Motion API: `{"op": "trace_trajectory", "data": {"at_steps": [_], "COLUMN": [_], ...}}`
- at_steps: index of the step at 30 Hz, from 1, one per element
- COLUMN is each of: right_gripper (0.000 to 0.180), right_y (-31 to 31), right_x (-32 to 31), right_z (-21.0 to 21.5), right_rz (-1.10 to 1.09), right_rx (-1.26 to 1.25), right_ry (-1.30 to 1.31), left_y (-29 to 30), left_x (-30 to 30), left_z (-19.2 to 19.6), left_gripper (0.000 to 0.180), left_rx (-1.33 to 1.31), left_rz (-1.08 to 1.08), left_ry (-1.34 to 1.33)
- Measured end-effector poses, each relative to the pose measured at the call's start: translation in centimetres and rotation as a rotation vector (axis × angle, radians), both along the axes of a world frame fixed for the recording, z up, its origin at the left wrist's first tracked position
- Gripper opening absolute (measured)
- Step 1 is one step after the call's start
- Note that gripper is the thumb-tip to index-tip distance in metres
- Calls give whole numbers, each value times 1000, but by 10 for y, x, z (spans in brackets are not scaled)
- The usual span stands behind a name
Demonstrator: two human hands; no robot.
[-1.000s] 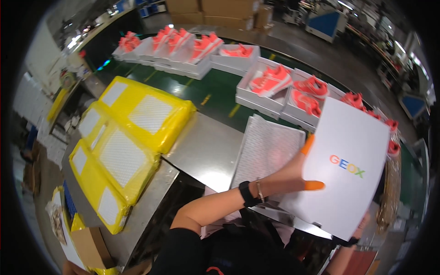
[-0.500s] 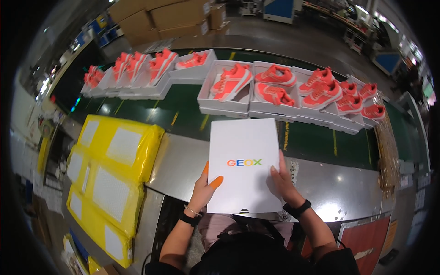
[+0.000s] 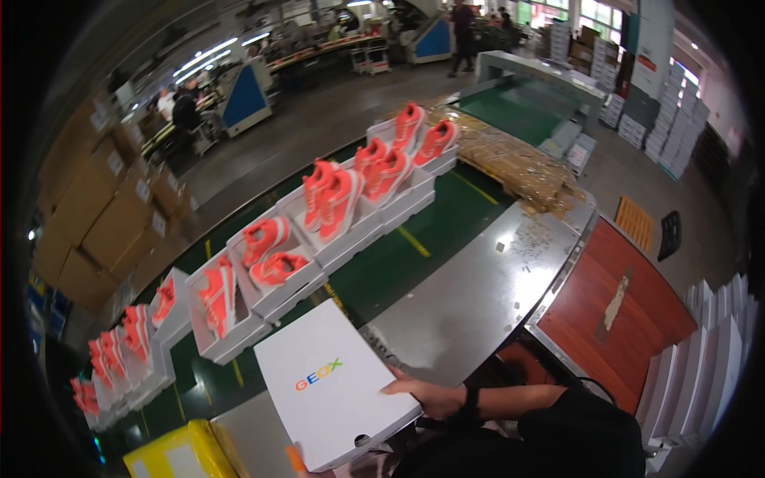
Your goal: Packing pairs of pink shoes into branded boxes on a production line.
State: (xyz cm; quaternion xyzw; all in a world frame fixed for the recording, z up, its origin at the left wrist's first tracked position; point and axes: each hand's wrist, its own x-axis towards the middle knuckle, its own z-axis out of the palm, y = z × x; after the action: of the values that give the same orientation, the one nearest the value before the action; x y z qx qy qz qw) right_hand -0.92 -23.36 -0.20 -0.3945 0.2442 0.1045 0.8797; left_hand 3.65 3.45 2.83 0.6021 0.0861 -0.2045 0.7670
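Observation:
A closed white shoebox (image 3: 319, 406) with multicoloured lettering on its lid is held up in front of me, tilted in the view. My right hand (image 3: 426, 394) grips its right side, thumb on top. At the box's lower left edge, my left hand (image 3: 297, 460) shows only in part, with an orange cover on a digit; its other fingers are hidden. Beyond the box, coral sneakers (image 3: 339, 203) with white soles sit in open white shoeboxes (image 3: 295, 296), lined up along a green conveyor belt (image 3: 382, 259).
Between me and the belt runs a metal worktop (image 3: 446, 311). A yellow-wrapped bundle (image 3: 171, 454) lies at the lower left. To my right are a red-brown board (image 3: 613, 311) and stacked white boxes (image 3: 717, 366). Brown cartons (image 3: 103, 215) stand far left; people work in the background.
My view has swung to the right, bringing in the red-brown board and the white stacks. The shoebox stays in my hands and now appears tilted, lower and further left.

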Motion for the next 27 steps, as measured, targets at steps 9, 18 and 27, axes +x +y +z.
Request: {"op": "trace_trajectory", "data": {"at_steps": [9, 18, 27], "right_gripper": [62, 63, 58], "right_y": [-211, -383, -225], "right_x": [-53, 62, 123], "right_z": [77, 141, 153], "right_rz": [-669, -680, 692], "right_rx": [5, -865, -1029], "right_ry": [-231, -277, -328], "left_y": [-53, 2, -7], "left_x": [57, 189, 350], "left_z": [22, -19, -48], "left_gripper": [63, 72, 60], "left_rx": [305, 860, 1613], "left_rz": [-522, -291, -350], "left_ry": [-365, -875, -1200]}}
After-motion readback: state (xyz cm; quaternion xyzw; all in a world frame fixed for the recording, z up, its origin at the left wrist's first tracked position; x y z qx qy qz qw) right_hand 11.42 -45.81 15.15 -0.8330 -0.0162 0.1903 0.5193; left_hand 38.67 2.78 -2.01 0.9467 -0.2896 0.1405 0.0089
